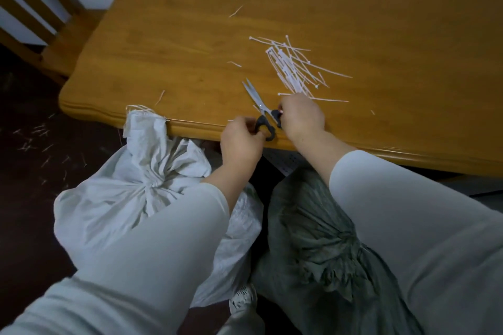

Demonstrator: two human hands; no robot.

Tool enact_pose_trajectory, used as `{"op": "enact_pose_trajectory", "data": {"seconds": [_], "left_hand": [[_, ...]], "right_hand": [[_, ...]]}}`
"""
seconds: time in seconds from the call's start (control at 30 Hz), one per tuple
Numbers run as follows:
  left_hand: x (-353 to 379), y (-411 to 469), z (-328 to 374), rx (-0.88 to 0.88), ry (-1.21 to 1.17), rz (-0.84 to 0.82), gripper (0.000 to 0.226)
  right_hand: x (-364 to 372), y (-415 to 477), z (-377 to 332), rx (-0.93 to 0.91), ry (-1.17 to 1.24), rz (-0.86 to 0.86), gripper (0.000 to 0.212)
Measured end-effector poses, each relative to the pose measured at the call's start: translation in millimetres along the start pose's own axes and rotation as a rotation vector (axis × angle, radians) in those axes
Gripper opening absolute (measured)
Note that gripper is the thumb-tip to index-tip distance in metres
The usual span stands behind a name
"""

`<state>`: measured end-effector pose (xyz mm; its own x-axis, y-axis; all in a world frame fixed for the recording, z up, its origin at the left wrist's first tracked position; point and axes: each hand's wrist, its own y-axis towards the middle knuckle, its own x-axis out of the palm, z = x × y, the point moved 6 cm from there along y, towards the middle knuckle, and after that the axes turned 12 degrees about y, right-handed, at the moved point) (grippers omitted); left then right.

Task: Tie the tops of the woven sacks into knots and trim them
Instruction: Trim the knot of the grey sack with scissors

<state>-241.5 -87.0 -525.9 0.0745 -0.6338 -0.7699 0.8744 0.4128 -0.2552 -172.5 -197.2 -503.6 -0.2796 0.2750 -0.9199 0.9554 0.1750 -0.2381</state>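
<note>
A broad, glossy honey-coloured wooden counter (pixel 353 22) fills the upper part of the view, its moulded edge running above two sacks on the dark floor. The white woven sack (pixel 109 198), its top gathered into a knot, stands below the counter's edge at the left, with its loose frayed end touching that edge. The grey-green woven sack (pixel 313 239), also bunched at the top, sits just beside it to the right. A loose pile of white plastic cable ties (pixel 294 68) lies on the counter. The black-handled steel scissors (pixel 262 111) rest near the edge, blades nearly together. The left hand (pixel 241 144) curls around one handle loop; the right hand (pixel 302 117) grips the other.
</note>
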Motion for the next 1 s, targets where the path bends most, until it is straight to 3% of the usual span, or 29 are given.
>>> {"op": "enact_pose_trajectory", "data": {"seconds": [0.17, 0.33, 0.47, 0.57, 0.7, 0.83, 1.0], "left_hand": [[-5, 5, -3, -0.064, -0.128, 0.017, 0.045], [-12, -6, 11, -0.021, -0.204, 0.041, 0.029], [-17, -27, 32, 0.007, -0.242, 0.104, 0.023], [-14, -48, 58, 0.092, -0.265, 0.106, 0.020], [9, -82, 92, 0.191, -0.266, 0.053, 0.018], [49, -122, 118, 0.257, -0.246, -0.048, 0.017], [110, -169, 134, 0.248, -0.259, -0.221, 0.014]], "right_hand": [[-3, -5, -7, -0.064, 0.022, 0.026, 0.020], [-25, -24, 9, -0.014, 0.256, 0.049, 0.028], [-47, -38, 32, 0.132, 0.958, 0.059, 0.014], [-45, -61, 53, 0.413, 1.432, -0.142, 0.017], [-41, -94, 89, 0.370, 1.452, -0.315, 0.038], [-48, -126, 151, 0.412, 1.363, -0.258, 0.021], [-47, -179, 227, 0.490, 1.395, -0.295, 0.025]]}}
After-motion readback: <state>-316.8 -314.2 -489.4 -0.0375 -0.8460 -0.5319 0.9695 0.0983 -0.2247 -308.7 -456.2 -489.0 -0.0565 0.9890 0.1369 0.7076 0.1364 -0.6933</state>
